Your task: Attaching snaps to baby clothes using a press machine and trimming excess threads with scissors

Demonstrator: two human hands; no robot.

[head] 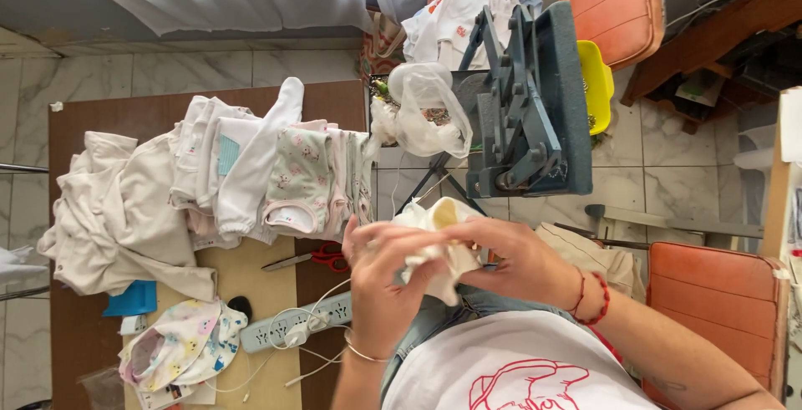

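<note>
Both my hands hold a small white garment (434, 247) bunched up in front of my chest. My left hand (380, 280) grips its lower left part, fingers curled into the cloth. My right hand (510, 259), with red cord bracelets on the wrist, pinches the cloth from the right side. A cream-coloured inner part of the garment shows at the top between the hands.
A brown table (134, 117) carries a pile of baby clothes (251, 168), red-handled scissors (313, 257), a power strip (292, 326) with white cables and a patterned cloth (180, 351). A blue-grey press machine (526, 101), a clear plastic bag (426, 109) and two orange chairs (718, 293) stand close by.
</note>
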